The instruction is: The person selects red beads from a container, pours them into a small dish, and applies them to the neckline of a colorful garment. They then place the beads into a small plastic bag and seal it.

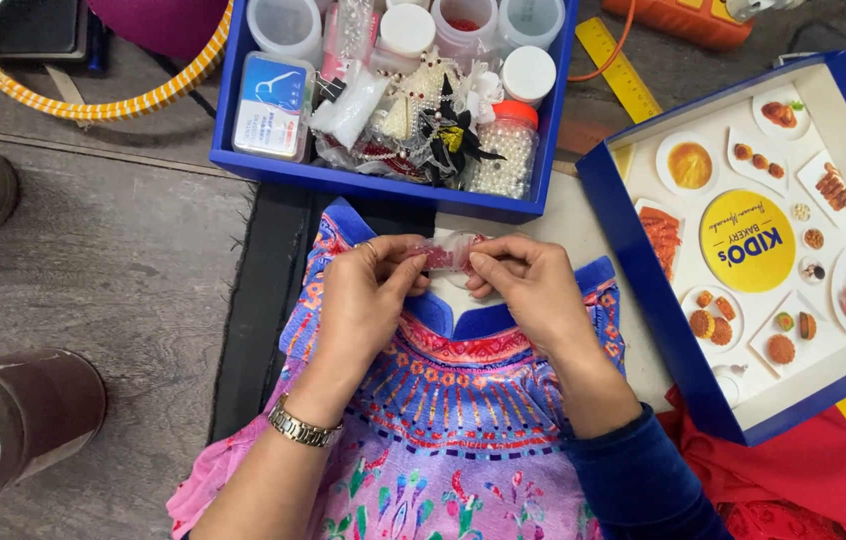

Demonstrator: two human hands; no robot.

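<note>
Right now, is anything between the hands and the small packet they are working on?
Nothing visible. The left hand and right hand both pinch the packet directly, above the garment.

Blue tray of bead jars (243, 160), blue box lid printed with pastries (643, 290), yellow ruler (623, 70)
</note>
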